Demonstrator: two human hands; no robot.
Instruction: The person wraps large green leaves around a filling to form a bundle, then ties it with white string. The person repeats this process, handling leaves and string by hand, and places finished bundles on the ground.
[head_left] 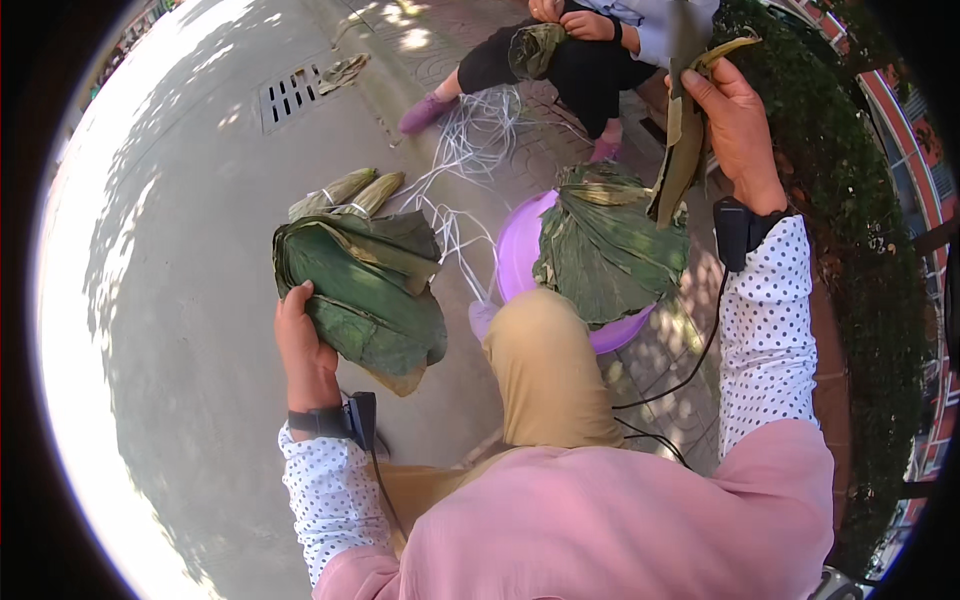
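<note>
My left hand grips a folded stack of large dried green leaves, thumb on top and fingers out of sight beneath. Raised at the upper right, my right hand pinches a narrow folded dried leaf that hangs down, its upper part smeared by motion. More big green leaves lie spread over a purple basin beyond my knee. Just past the left stack, two tied bundles of leaves rest on the ground.
A tangle of white plastic string trails over the kerb toward the basin. Across from me sits a person in dark trousers, holding a leaf bundle. A drain grate and a crumpled leaf lie farther off. Hedge lines the right.
</note>
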